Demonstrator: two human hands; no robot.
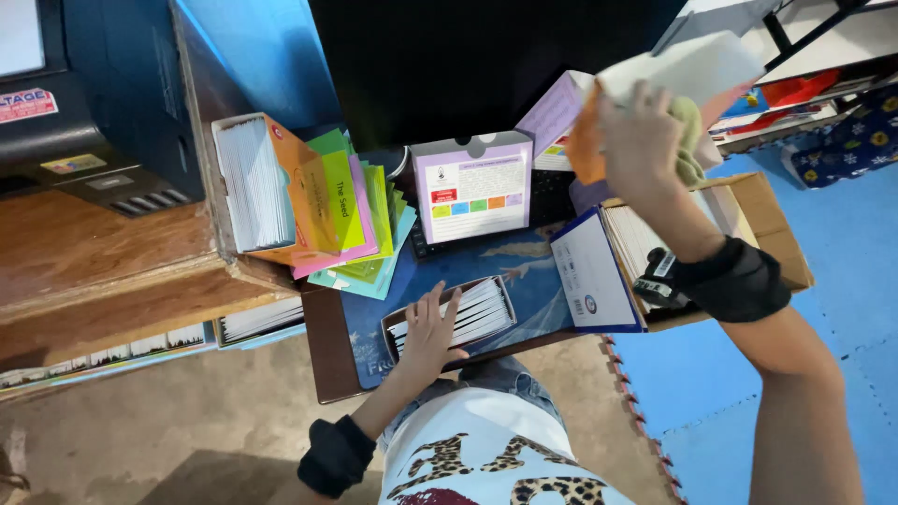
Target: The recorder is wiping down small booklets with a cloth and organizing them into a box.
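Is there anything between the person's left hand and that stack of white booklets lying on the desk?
Nothing visible. The left hand already rests flat on the stack of white booklets, touching it directly. The right hand is raised apart, holding a white book and a cloth above the cardboard box.

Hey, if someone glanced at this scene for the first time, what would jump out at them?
Probably the bright fan of booklets in green, pink and orange, leaning at the left of the desk. Next, the right hand raised at the upper right, gripping a white booklet and a cloth. Low in the middle, the left hand rests on a small box of white cards.
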